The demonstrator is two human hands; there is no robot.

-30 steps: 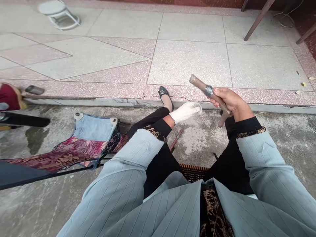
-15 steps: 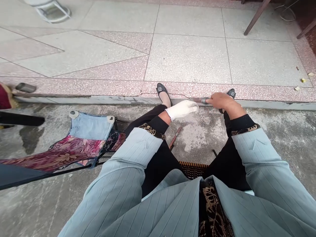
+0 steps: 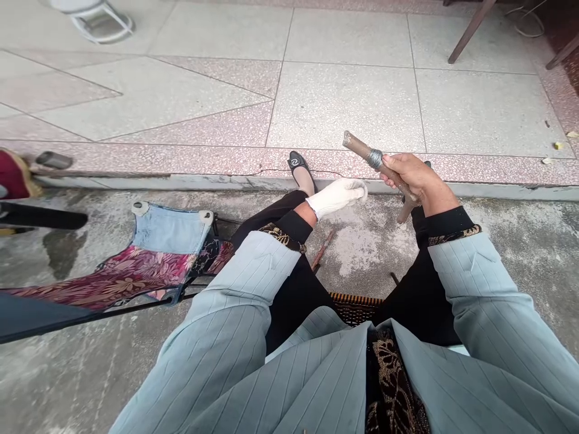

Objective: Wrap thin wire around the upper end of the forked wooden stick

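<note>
My right hand [image 3: 409, 175], bare, is closed around a brown wooden stick [image 3: 356, 144] with a short side branch at its lower end. A band of wire [image 3: 374, 159] is wound round the stick just beyond my fingertips. The stick slants up to the left, its cut end above the kerb. Left of it and lower, my left hand [image 3: 341, 196] wears a white knitted glove with its fingers curled together. Whatever those fingers hold, if anything, is hidden. The two hands are apart, both in front of my knees.
A reddish stick [image 3: 322, 248] lies on the concrete between my legs. A folding chair [image 3: 158, 253] with patterned fabric stands at left. The raised tiled step [image 3: 344, 108] lies ahead, with a small dark cup-like object [image 3: 54, 160] on its edge. I sit on a woven seat [image 3: 357, 304].
My right hand has tipped the stick from nearly level, close to the glove, to a slant with its far end raised. The gloved left hand has barely moved.
</note>
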